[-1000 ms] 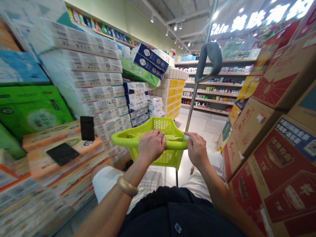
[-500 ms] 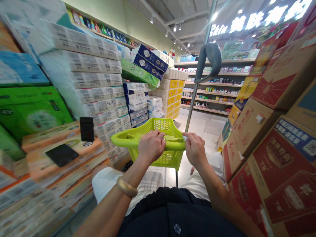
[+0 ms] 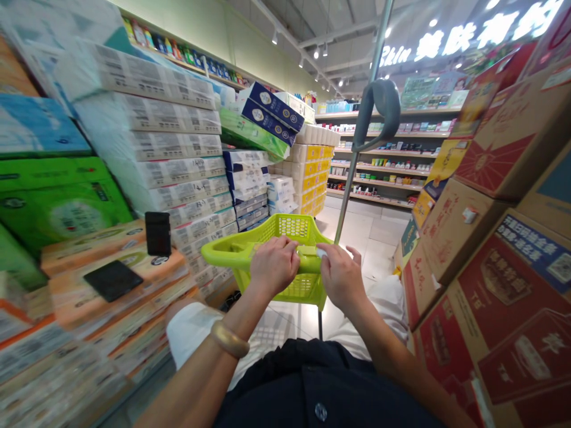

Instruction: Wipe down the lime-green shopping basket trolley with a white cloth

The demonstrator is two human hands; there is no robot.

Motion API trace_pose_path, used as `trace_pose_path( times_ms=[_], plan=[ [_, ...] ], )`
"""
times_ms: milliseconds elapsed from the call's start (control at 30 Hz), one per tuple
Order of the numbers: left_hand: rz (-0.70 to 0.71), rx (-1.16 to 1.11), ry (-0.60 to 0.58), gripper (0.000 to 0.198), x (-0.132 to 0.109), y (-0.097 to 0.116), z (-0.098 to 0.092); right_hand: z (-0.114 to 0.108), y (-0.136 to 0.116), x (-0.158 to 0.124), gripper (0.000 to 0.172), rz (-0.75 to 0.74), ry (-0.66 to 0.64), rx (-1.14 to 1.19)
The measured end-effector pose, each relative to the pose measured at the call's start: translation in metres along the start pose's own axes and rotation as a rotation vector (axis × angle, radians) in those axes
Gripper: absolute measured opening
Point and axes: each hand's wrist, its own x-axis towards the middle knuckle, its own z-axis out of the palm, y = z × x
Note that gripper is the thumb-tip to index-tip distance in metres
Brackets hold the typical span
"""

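A lime-green plastic shopping basket (image 3: 225, 254) with perforated sides is between my knees. My left hand (image 3: 275, 266) is wrapped over its near rim, knuckles up. To the right, my right hand (image 3: 342, 274) is at the same rim, with a small white cloth-like piece (image 3: 320, 252) pinched at its fingertips against the green plastic. Most of that piece is hidden by the fingers. A slanting metal pole (image 3: 347, 205) with a grey loop handle (image 3: 387, 116) rises just beyond my right hand. Its lower end is hidden behind the basket rim and hand.
On the left are stacked tissue packs (image 3: 178, 139), and a black tablet-like slab (image 3: 113, 280) and a small black upright device (image 3: 157, 233) on orange packs (image 3: 66, 303). Cardboard cartons (image 3: 468, 226) are piled on the right. Beyond the tiled floor stand stocked shelves (image 3: 401, 153).
My right hand has slid left along the basket rim with the white piece, nearer my left hand. The left hand and the basket have stayed nearly in place.
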Motion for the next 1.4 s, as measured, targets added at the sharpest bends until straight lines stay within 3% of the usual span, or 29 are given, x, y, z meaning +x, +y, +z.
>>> trace_pose_path(
  times_ms=[133, 333, 633, 800, 933, 1200, 1400],
  plan=[
    [0.000, 0.004, -0.005, 0.032, 0.000, 0.002, -0.001, -0.002, 0.001, 0.000, 0.031, 0.013, 0.014, -0.028],
    [0.006, 0.000, -0.008, 0.030, -0.001, 0.000, -0.001, 0.005, -0.019, -0.002, 0.034, -0.129, -0.068, 0.058],
    [0.015, -0.024, -0.020, 0.029, -0.003, -0.003, -0.002, -0.009, 0.034, -0.002, 0.033, 0.054, 0.025, 0.142],
    [0.031, -0.046, -0.004, 0.030, -0.004, -0.009, -0.002, -0.006, 0.025, -0.010, 0.031, -0.043, 0.040, 0.273],
    [0.045, -0.072, -0.002, 0.031, -0.004, -0.016, -0.005, -0.009, 0.029, -0.009, 0.030, -0.100, -0.056, 0.395],
    [0.075, -0.160, 0.004, 0.032, -0.004, -0.036, -0.009, -0.005, 0.053, -0.005, 0.029, -0.040, -0.042, 0.448],
    [0.058, -0.234, -0.006, 0.033, -0.006, -0.051, -0.013, 0.004, 0.041, -0.008, 0.029, -0.021, -0.022, 0.473]
  ],
)
